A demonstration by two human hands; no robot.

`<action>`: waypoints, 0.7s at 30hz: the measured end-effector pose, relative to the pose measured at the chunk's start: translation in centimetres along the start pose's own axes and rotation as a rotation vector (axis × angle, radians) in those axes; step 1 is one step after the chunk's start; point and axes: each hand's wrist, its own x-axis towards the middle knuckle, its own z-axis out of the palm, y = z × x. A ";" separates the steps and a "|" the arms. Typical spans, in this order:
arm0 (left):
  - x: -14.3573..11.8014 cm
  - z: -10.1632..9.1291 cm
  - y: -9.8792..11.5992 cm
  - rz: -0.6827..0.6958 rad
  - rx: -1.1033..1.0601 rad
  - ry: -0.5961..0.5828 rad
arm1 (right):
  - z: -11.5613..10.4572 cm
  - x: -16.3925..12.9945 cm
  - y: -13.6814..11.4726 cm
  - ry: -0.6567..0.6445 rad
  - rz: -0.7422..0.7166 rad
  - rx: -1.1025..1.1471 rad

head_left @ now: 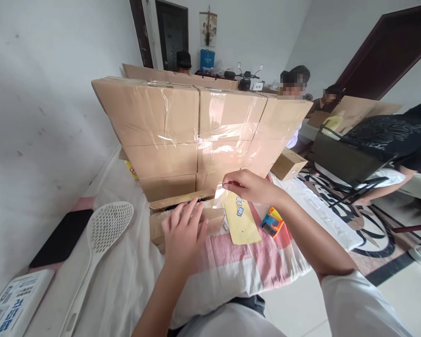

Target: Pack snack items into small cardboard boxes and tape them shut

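Note:
A small cardboard box (210, 221) lies on the cloth in front of me, with a dark gap along its top. My left hand (184, 227) rests on this box, fingers stretched out and spread. At the box's right end, a strip of clear tape (219, 196) hangs from the pinched fingers of my right hand (247, 185). Whether the strip sticks to the box I cannot tell. Below my right hand lies a yellow sheet (242, 224) with small blue-and-white pictures on it. Beside it sits a small orange and blue item (272, 222), its kind unclear.
Taped cardboard boxes (175, 117) form a wall ahead. To the left lie a white slotted skimmer (108, 227), a black flat item (63, 238) and a white printed box (17, 304). Another carton (288, 164) stands right. Several people are beyond, one seated on a chair (351, 152).

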 end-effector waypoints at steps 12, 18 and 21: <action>-1.0 1.0 0.1 0.076 0.089 0.101 | 1.0 3.2 0.0 -0.384 -0.005 0.305; -1.2 2.2 -0.9 0.071 -0.021 0.274 | 3.8 5.7 1.0 -0.356 0.073 0.176; -1.2 2.3 -1.2 -0.003 -0.064 0.293 | 4.8 5.9 0.8 -0.306 0.066 0.062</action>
